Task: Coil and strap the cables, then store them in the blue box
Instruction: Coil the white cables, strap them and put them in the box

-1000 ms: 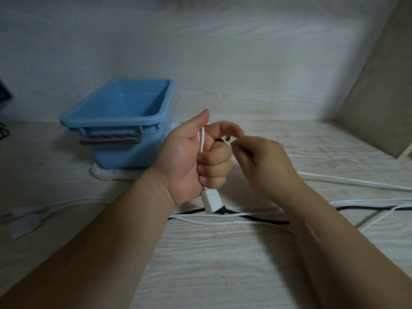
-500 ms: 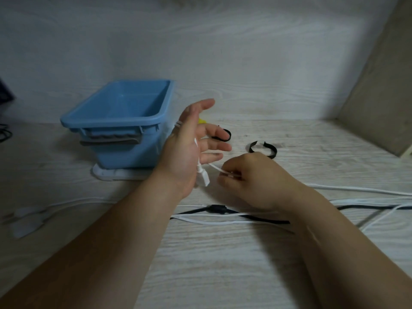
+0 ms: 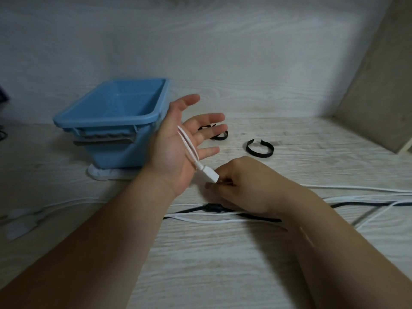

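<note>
Left hand: the left hand (image 3: 176, 152) is wide open, palm up, fingers spread, gripping nothing.
Cable: a white cable (image 3: 188, 143) lies doubled across that palm, its plug (image 3: 209, 173) hanging off the heel of the hand.
Right hand: the right hand (image 3: 243, 186) is curled tight, fingertips pinching the white cable at the plug's tip.
Box: the blue box (image 3: 107, 122) sits on the table (image 3: 223, 253) just behind the left hand.
Straps: one black strap (image 3: 258, 155) lies open beyond the right hand; a second strap (image 3: 221, 137) is half hidden by the left fingers.
Hard to see: the right knuckles cover the pinch itself, and a black cable (image 3: 356, 205) runs under that wrist.
</note>
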